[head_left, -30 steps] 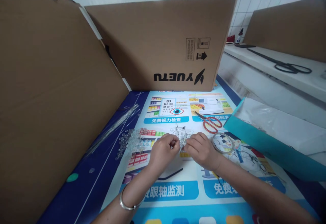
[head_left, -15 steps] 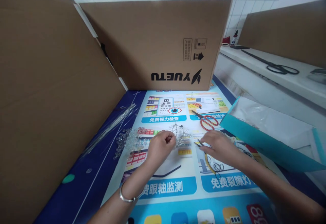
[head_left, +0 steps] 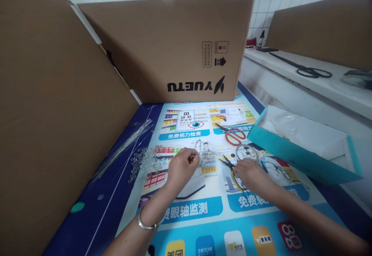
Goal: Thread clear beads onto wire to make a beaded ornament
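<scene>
My left hand (head_left: 182, 168) is closed in a pinch at the near left side of a beaded wire piece (head_left: 205, 154); the pinched part is hidden by the fingers. Curled fingers of my right hand (head_left: 252, 175) rest on the pliers (head_left: 229, 163), which have dark jaws and a yellow handle. The jaws point up and left, toward the wire piece, and the hand covers part of the handles. Loose clear beads (head_left: 145, 162) lie to the left of my left hand. Beyond my right hand is a ring-shaped coil of wire (head_left: 247, 152).
Red-handled scissors (head_left: 235, 135) lie behind the pliers. A teal box (head_left: 302, 159) holding clear plastic stands at the right. Thin wires (head_left: 124, 147) lie at the left. Cardboard panels (head_left: 162, 50) wall the back and left. Large black scissors (head_left: 308, 70) rest on a white ledge.
My right hand has shifted right and toward me along the pliers, exposing more of their jaws. My left hand stays at the wire piece. The whole view has shifted slightly.
</scene>
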### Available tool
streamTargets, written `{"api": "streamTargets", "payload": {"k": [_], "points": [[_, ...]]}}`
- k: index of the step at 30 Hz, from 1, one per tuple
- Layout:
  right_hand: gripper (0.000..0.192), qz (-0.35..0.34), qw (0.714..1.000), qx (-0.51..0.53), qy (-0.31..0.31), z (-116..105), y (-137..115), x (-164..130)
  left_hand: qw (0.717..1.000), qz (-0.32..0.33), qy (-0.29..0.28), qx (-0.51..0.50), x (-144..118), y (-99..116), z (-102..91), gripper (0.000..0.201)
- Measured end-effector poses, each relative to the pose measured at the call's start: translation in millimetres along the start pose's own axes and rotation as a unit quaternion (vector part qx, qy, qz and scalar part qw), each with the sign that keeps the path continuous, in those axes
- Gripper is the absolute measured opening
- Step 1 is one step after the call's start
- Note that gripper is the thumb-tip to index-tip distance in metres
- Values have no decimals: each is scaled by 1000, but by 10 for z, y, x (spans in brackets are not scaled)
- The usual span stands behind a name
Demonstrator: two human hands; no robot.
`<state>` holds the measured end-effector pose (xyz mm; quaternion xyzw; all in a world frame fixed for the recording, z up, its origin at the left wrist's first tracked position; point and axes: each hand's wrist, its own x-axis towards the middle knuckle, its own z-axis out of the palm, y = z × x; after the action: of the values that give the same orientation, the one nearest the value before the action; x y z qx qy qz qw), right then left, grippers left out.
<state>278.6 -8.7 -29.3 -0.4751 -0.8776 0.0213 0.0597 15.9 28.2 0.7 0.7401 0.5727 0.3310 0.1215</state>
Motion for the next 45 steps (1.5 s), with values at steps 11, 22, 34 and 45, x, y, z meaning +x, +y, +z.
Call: {"api": "streamTargets", "payload": {"k": [11, 22, 34, 45], "points": [[22, 41, 996, 74, 1, -265, 217, -7, 999, -35, 21, -21, 0, -80, 3, 14], [12, 198, 880, 430, -46, -298, 114, 16, 998, -52, 10, -33, -11, -78, 62, 16], [12, 39, 960, 273, -39, -292, -113, 55, 998, -49, 16, -39, -19, -67, 81, 14], [9, -89, 994, -62, -2, 46, -325, -145, 998, -33, 13, -48, 3, -63, 110, 13]]}}
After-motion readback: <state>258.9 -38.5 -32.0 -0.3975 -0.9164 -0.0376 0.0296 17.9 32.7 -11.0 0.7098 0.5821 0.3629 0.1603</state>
